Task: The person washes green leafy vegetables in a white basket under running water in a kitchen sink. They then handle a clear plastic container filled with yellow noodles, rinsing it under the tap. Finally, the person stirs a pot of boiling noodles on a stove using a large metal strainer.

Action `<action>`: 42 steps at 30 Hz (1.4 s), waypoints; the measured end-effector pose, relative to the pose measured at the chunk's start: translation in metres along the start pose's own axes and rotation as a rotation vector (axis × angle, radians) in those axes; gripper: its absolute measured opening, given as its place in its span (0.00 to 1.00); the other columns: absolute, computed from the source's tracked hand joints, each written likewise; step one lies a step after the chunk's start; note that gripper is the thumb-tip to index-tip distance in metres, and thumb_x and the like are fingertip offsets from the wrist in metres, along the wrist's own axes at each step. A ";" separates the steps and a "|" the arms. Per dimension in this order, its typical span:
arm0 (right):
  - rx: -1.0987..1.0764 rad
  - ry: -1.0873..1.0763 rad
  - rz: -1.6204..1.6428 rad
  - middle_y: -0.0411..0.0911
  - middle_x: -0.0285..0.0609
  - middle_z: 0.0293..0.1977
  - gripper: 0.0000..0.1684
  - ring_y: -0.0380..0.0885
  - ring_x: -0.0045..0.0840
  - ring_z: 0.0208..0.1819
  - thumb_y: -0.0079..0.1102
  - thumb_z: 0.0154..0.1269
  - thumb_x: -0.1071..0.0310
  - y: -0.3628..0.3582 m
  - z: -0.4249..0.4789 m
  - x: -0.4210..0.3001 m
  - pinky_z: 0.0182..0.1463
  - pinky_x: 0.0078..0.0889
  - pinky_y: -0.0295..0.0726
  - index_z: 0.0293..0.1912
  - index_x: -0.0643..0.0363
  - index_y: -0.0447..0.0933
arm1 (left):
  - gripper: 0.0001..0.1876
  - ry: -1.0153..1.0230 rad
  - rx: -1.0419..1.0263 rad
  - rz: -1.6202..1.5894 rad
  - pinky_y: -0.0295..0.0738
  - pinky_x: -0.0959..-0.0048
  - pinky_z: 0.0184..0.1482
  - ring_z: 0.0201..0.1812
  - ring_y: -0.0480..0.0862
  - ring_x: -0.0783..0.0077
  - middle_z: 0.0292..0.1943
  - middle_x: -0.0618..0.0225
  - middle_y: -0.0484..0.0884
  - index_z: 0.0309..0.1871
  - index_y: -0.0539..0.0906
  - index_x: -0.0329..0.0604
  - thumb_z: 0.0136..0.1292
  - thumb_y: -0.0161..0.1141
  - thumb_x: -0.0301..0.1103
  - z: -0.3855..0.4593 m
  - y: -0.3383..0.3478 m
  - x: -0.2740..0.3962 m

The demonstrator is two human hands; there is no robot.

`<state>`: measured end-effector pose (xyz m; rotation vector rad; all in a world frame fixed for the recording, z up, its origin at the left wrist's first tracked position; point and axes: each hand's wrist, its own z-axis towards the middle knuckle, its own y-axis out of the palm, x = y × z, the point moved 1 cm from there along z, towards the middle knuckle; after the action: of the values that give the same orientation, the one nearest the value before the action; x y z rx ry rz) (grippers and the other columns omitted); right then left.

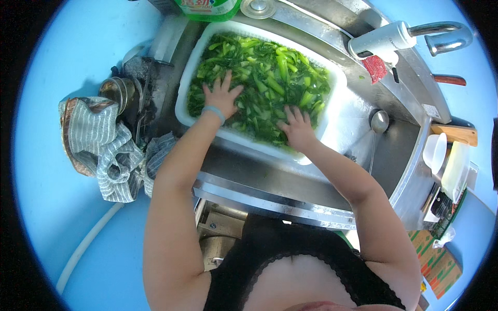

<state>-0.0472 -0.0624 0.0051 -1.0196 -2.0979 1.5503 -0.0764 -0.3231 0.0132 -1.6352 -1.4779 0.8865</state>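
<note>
Cut leafy greens (264, 83) with pale green stems float in water inside a white plastic basin (337, 79). The basin sits in a stainless steel sink (249, 167). My left hand (221, 95), with a light blue band on its wrist, rests among the greens on the basin's left side, fingers spread. Over the greens at the near right side is my right hand (298, 128), its fingers apart and its wrist by the basin's near rim. Neither hand grips anything that I can make out; the fingertips are partly among wet leaves.
A white and chrome faucet (383, 39) stands on the far right ledge, beside a red cloth (374, 69). A metal ladle (379, 121) lies in the sink's right part. Behind the basin stands a green detergent bottle (210, 8). Striped cloths (95, 124) hang at left.
</note>
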 end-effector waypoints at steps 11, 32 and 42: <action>-0.567 0.112 0.398 0.57 0.53 0.64 0.29 0.51 0.47 0.68 0.62 0.53 0.52 -0.058 0.041 0.022 0.67 0.44 0.57 0.56 0.44 0.72 | 0.19 -0.010 -0.093 -0.237 0.70 0.53 0.55 0.55 0.74 0.51 0.60 0.57 0.68 0.55 0.76 0.61 0.58 0.56 0.39 0.034 -0.059 -0.011; -0.125 0.193 0.218 0.34 0.53 0.71 0.41 0.43 0.47 0.71 0.59 0.57 0.51 -0.043 0.080 0.045 0.69 0.53 0.51 0.68 0.41 0.54 | 0.30 -0.041 0.230 -0.265 0.39 0.35 0.65 0.72 0.39 0.44 0.74 0.61 0.37 0.71 0.51 0.75 0.66 0.40 0.60 0.070 -0.041 0.083; -0.328 0.258 0.020 0.43 0.55 0.70 0.36 0.40 0.56 0.70 0.53 0.62 0.52 -0.048 0.004 0.004 0.68 0.61 0.43 0.68 0.37 0.55 | 0.26 0.018 0.061 -0.171 0.53 0.41 0.64 0.72 0.40 0.42 0.73 0.59 0.39 0.66 0.64 0.73 0.64 0.50 0.52 0.069 -0.039 0.111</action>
<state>-0.0693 -0.0690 0.0477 -1.2767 -2.2001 1.0346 -0.1449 -0.2048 0.0131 -1.4459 -1.5375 0.8109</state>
